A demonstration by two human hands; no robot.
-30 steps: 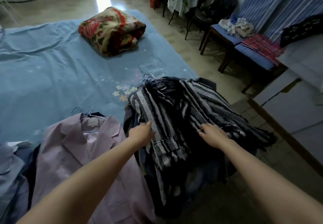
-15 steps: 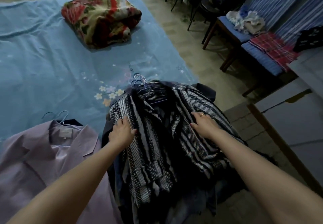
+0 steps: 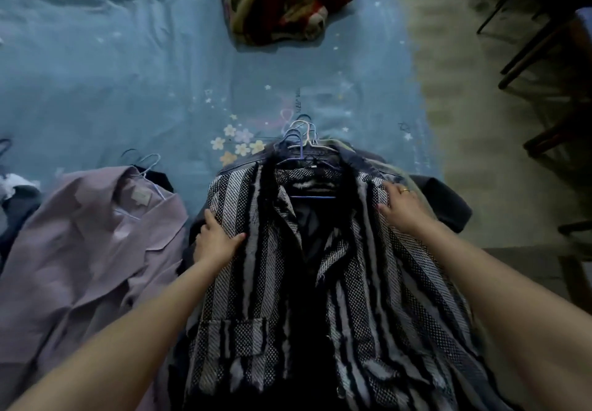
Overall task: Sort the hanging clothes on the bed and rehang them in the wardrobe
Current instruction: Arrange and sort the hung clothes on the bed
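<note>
Bed (image 3: 128,67) | I'm pressing left hand (image 3: 215,240) and right hand (image 3: 398,207), fingers flat, on striped jacket (image 3: 320,298) topping the pile | risk: bunched hangers (image 3: 301,141) tangling when lifted

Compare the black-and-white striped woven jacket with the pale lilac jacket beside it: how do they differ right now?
The black-and-white striped woven jacket is dark, boldly patterned and rough-textured; the pale lilac jacket is plain and smooth. The striped one tops a stack with several bunched hanger hooks; the lilac one shows a single light hook above its collar. The left hand and right hand rest on the striped jacket; neither touches the lilac one. Both lie front-up on hangers on the blue bedsheet.
</note>
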